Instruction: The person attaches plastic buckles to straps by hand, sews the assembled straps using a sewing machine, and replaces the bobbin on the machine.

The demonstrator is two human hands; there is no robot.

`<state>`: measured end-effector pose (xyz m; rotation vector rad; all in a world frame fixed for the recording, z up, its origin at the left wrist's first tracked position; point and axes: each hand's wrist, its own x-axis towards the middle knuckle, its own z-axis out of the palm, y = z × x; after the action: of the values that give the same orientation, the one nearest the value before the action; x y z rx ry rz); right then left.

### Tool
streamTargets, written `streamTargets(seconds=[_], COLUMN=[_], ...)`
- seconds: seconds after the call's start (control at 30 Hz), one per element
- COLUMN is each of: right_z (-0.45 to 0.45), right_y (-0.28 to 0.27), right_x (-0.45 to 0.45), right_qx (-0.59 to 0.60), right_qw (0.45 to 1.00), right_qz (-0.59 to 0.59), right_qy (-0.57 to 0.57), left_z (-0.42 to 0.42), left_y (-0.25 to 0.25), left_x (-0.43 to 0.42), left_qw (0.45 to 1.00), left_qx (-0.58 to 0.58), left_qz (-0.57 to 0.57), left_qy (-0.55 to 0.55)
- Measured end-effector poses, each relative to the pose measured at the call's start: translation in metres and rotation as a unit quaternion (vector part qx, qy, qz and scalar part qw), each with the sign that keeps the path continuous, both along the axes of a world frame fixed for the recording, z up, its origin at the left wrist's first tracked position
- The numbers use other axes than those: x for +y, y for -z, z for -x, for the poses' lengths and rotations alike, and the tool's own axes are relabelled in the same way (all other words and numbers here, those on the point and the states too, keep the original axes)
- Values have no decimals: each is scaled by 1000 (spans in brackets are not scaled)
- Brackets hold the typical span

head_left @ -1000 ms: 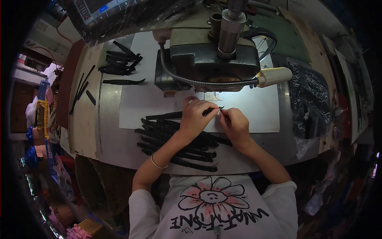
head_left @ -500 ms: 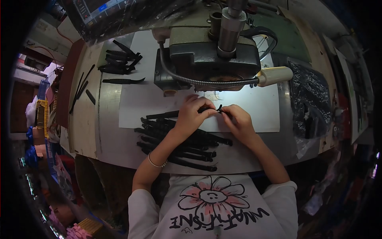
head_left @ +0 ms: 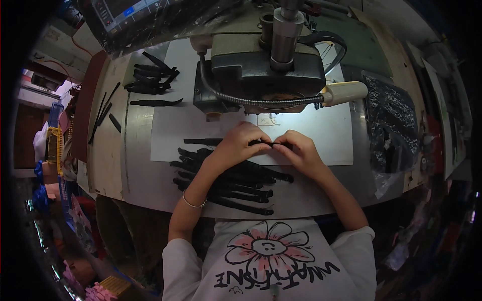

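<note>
Between my two hands runs a black fabric strap (head_left: 201,141), its long end sticking out to the left past my left wrist. My left hand (head_left: 245,140) is closed around the strap near its right end. The fingertips of my right hand (head_left: 296,148) pinch that same end, close to my left fingertips. Both hands are over the white sheet (head_left: 329,145), in front of the machine head (head_left: 268,70). Just below my left forearm lies a pile of similar black straps (head_left: 241,188), partly hidden by that arm.
A second bunch of black straps (head_left: 150,75) lies at the back left, with a single strap (head_left: 155,102) in front. Thin black strips (head_left: 103,113) rest on the left board. A cream handle (head_left: 345,93) juts right from the machine. Clear plastic wrap (head_left: 391,125) covers dark material at right.
My hands have drawn closer together at the strap's end. The small black end that stood up between my fingertips now lies flatter.
</note>
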<state>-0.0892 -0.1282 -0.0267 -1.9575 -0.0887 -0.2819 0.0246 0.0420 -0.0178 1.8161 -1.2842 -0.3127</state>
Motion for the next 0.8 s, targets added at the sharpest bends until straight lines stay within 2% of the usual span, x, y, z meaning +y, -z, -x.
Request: streamTargets(seconds=[0.03, 0.1, 0.13, 0.2, 0.33, 0.53, 0.67, 0.8], right_z=[-1, -5, -8, -25, -62, -87, -89, -90], right_y=[2, -2, -3, 5, 21, 39, 29, 30], right_x=[-1, -8, -12, -20, -36, -48, -44, -42], right_qx=[7, 119, 175, 144, 192, 214, 285, 254], right_qw=[1000, 990, 979, 979, 967, 970, 950, 956], right_qz=[-16, -78, -109, -144, -162, 91, 96, 115], right_qy=[2, 2, 2, 14, 31, 70, 85, 87], left_z=[0, 1, 1, -3, -18, -27, -27, -27], left_y=[-2, -6, -3, 8, 16, 25, 28, 29], left_x=[0, 0, -1, -5, -7, -9, -10, -11], left_qw=[1000, 997, 988, 949, 883, 912, 903, 900], left_qx=[-20, -61, -142, -298, -466, -403, -422, -428], left_qz=[-8, -24, -2, 42, 14, 15, 4, -16], left_qy=[-11, -35, -55, -94, -57, -75, -86, -81])
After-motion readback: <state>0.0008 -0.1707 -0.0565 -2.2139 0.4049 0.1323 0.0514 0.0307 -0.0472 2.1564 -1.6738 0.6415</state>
